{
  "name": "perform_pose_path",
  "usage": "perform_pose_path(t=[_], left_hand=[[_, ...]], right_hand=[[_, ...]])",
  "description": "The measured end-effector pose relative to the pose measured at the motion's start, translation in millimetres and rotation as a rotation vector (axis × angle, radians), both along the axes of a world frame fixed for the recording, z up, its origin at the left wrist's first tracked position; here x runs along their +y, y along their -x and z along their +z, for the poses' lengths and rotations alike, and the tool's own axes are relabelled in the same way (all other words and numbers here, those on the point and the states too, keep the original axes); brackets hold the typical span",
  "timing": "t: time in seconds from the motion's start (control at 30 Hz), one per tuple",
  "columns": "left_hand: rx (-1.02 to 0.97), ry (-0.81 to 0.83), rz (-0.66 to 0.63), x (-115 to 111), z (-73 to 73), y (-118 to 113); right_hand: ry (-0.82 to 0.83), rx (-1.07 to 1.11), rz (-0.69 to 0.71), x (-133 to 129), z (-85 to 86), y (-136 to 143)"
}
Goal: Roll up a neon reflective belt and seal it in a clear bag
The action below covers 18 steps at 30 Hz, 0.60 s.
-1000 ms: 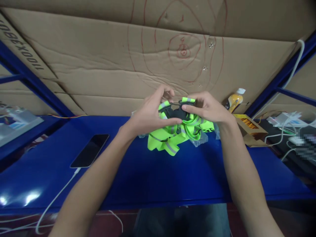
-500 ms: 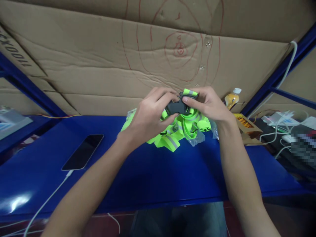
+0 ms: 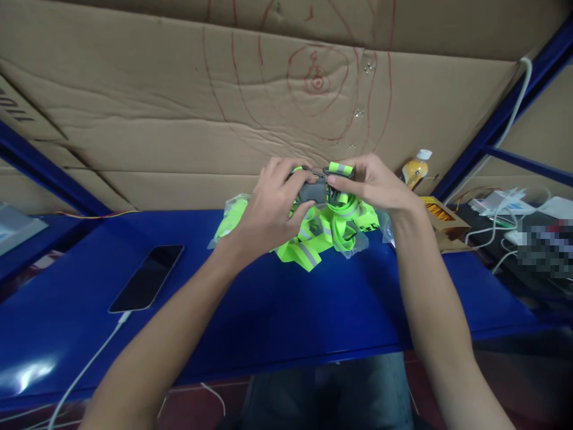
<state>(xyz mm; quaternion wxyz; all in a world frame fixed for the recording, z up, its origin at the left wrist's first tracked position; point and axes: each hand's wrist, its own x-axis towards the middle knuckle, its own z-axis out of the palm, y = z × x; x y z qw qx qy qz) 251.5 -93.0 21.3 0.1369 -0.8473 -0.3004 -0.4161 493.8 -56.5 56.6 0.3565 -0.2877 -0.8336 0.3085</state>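
Buckle (image 3: 314,191), black plastic and threaded on neon-green reflective straps (image 3: 322,230), sits pinched between both hands above the far middle of the counter (image 3: 277,316), at about 12 o'clock from the person. The left hand (image 3: 272,206) is clenched round the buckle's body, fingers curled over the top and thumb underneath. The right hand (image 3: 373,185) grips the strap end at the buckle's 3 o'clock side, fingertips tight on a short green tab. The 2 hands almost touch, so the step looks like working the 2 halves of the clasp at their joint; whether they are locked or parted cannot be told, since the fingers cover the seam. The next move probably calls for a firm squeeze or pull along the strap line, with the loose bundle kept from snagging.

The counter is glossy blue. A dark phone (image 3: 147,278) lies at 9 o'clock on a white cable (image 3: 85,373). At 2 o'clock stand a yellow bottle (image 3: 414,170) and an open carton (image 3: 445,224), with tangled white leads beyond. Creased cardboard (image 3: 179,119) with red scribbled circles backs the counter, framed by blue shelf posts.
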Motion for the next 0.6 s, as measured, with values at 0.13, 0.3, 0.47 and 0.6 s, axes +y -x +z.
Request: perform_pose_path(t=[0.13, 0.3, 0.47, 0.6], left_hand=[[0.009, 0.028, 0.011, 4, -3.1, 3], [-0.022, 0.021, 0.056, 13, -11.4, 2], [-0.007, 0.004, 0.071, 20, -25.7, 0], [-0.098, 0.017, 0.138, 32, -33.9, 13]], right_hand=[[0.007, -0.056, -0.063, -3, -0.1, -5], [-0.284, -0.118, -0.164, -17, -6.9, 7], [-0.333, -0.247, -0.294, -25, -19.8, 18], [-0.396, -0.129, -0.379, -25, -26.6, -1]])
